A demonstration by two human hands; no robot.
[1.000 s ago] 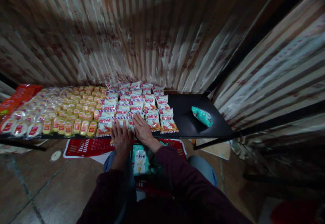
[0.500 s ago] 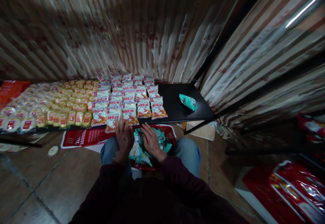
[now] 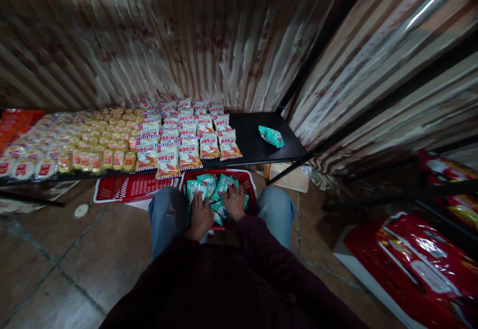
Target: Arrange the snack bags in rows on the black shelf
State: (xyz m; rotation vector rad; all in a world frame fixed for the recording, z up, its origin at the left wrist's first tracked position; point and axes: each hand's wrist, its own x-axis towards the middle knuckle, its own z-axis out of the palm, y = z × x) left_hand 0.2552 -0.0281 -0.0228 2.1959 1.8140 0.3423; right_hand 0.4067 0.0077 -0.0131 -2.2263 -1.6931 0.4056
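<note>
A red plastic basket [image 3: 249, 178] stands between my knees with several green snack bags [image 3: 225, 186] in it. My left hand [image 3: 201, 214] lies on a green bag at the basket's left side, its fingers stretched out over the wrapper. On the bags at the right rests my right hand [image 3: 235, 202], fingers apart. Neither hand has closed round a bag. Another green snack bag [image 3: 271, 136] lies by itself on the black shelf [image 3: 248, 150]. Rows of white and orange snack bags [image 3: 189, 153] stand on the shelf just beyond the basket.
Wrapped yellow cakes [image 3: 106, 159] and round white ones [image 3: 45, 168] cover the shelf's left part, with an orange packet [image 3: 18, 125] at its end. A second red basket [image 3: 130, 188] is under the shelf. Large red packages [image 3: 421, 259] lie at the right.
My left hand has come down from beside the white and orange bags onto a green bag in the basket. My right hand has shifted slightly rightward over the green bags. The view has tilted slightly.
</note>
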